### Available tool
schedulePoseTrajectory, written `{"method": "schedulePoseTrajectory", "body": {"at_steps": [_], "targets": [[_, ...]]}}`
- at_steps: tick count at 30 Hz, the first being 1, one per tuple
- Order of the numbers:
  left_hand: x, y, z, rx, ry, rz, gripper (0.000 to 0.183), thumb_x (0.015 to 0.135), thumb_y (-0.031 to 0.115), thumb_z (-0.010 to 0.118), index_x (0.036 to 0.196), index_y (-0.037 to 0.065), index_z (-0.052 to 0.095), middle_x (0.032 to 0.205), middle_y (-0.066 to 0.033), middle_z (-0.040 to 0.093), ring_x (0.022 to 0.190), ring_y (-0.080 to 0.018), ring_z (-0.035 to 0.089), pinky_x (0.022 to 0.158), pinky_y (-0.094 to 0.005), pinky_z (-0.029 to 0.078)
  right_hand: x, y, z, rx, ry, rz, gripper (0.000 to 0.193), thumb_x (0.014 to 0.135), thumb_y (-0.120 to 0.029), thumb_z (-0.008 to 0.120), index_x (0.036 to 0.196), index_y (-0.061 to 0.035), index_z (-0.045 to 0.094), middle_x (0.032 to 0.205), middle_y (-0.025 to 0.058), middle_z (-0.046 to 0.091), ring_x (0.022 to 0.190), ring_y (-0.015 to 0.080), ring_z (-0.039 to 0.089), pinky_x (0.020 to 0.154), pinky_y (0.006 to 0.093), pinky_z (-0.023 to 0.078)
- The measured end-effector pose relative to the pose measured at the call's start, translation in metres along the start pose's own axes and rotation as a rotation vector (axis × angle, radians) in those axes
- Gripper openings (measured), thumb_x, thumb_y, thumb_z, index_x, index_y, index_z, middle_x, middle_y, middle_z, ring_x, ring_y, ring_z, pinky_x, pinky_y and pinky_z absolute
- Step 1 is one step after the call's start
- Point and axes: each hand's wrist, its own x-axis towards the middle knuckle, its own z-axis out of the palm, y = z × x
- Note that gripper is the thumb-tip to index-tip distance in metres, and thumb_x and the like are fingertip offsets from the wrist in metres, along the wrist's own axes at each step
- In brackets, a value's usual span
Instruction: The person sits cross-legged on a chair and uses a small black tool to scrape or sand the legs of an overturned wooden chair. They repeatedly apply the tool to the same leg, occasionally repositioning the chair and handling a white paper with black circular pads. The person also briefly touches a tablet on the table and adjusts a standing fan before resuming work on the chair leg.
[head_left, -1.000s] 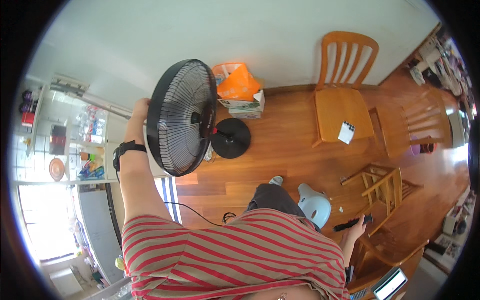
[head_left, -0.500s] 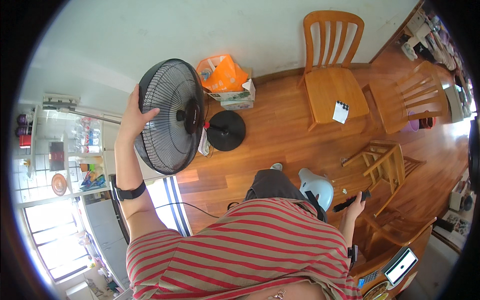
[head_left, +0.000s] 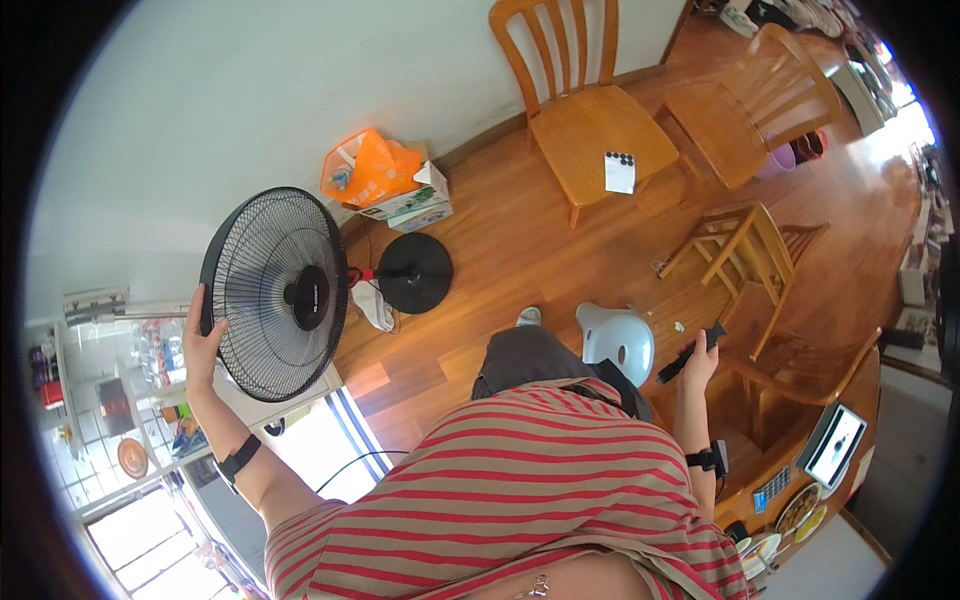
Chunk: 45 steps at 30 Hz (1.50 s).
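A standing fan with a black wire guard leans toward me at the left, its round black base on the wooden floor. My left hand is on the guard's left rim, thumb in front and fingers curled behind the edge. At the right, my right hand is closed round a dark, narrow brush, held low and away from the fan. Its far end looks bristly, though the detail is too small to be sure.
A light-blue plastic stool stands by my legs. Wooden chairs are at the back, and one piece of wooden furniture lies tipped over. An orange bag sits on a carton. A table with a tablet is at lower right.
My view has turned, so the chairs and carton sit further left. My left hand stays on the fan's rim, and the right hand still holds the brush.
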Motion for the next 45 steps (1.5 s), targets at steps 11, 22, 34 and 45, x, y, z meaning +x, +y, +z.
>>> {"method": "schedulePoseTrajectory", "body": {"at_steps": [11, 22, 34, 45], "targets": [[0.007, 0.011, 0.006, 0.046, -0.046, 0.132, 0.064, 0.075, -0.003, 0.065, 0.135, 0.004, 0.044, 0.127, -0.0119, 0.055, 0.112, -0.0167, 0.053, 0.097, -0.0279, 0.04, -0.001, 0.015, -0.033, -0.009, 0.127, 0.036, 0.019, 0.09, -0.022, 0.059, 0.084, -0.0081, 0.048, 0.064, 0.0025, 0.05, 0.05, 0.0144, 0.051, 0.046, 0.0275, 0.043], [0.018, -0.014, 0.001, 0.068, -0.099, 0.172, 0.068, 0.08, 0.006, 0.064, 0.14, 0.002, 0.034, 0.14, -0.0131, 0.04, 0.128, -0.0219, 0.039, 0.108, -0.0332, 0.029, -0.007, 0.021, -0.029, -0.113, 0.144, 0.048, 0.021, 0.089, -0.023, 0.059, 0.078, -0.0088, 0.048, 0.059, 0.0, 0.048, 0.051, 0.0116, 0.048, 0.047, 0.0273, 0.039], [0.007, 0.129, 0.211, 0.154, 0.075, 0.463, 0.037, 0.094, 0.022, 0.054, 0.122, -0.003, 0.053, 0.138, -0.0125, 0.044, 0.112, -0.0231, 0.051, 0.096, -0.032, 0.04, 0.029, 0.006, -0.119, 0.227, 0.149, 0.12, 0.017, 0.091, -0.019, 0.058, 0.083, -0.0074, 0.049, 0.063, 0.0014, 0.052, 0.051, 0.0115, 0.049, 0.047, 0.0263, 0.04], [-0.049, 0.322, 0.442, 0.009, -0.628, 0.616, 0.027, 0.092, 0.009, 0.053, 0.117, -0.001, 0.057, 0.124, -0.0134, 0.055, 0.113, -0.0186, 0.052, 0.097, -0.031, 0.04, 0.076, -0.026, -0.244, 0.646, 0.365, 0.094, 0.016, 0.091, -0.021, 0.055, 0.085, -0.0092, 0.047, 0.064, 0.0009, 0.052, 0.051, 0.0108, 0.05, 0.047, 0.025, 0.041]]}}
